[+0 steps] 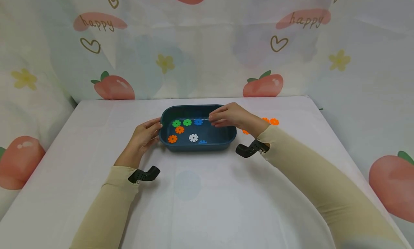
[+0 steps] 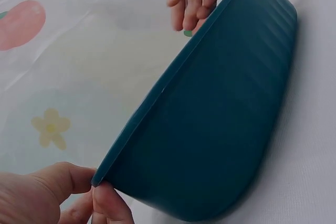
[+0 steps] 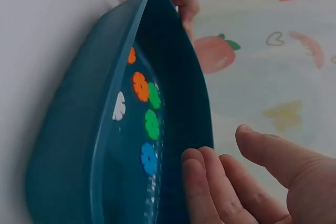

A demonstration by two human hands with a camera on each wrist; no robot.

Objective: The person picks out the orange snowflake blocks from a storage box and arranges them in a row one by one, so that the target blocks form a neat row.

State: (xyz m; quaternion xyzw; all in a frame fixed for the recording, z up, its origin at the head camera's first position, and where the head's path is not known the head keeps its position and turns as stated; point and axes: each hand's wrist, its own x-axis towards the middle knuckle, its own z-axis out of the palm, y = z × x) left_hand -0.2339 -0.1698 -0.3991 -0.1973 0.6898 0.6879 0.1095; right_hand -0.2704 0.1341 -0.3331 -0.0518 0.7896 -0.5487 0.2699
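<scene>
From the head, gripping, on the white table (image 1: 200,213), the dark teal tub (image 1: 198,147) of notched discs (image 1: 192,138) by its left end with the left hand (image 1: 145,135), reaching over the right end with the right hand (image 1: 231,116). From the left wrist, pinching the rim (image 2: 152,100). From the right wrist, spreading thumb (image 3: 275,149) from extended fingers (image 3: 227,199).
</scene>
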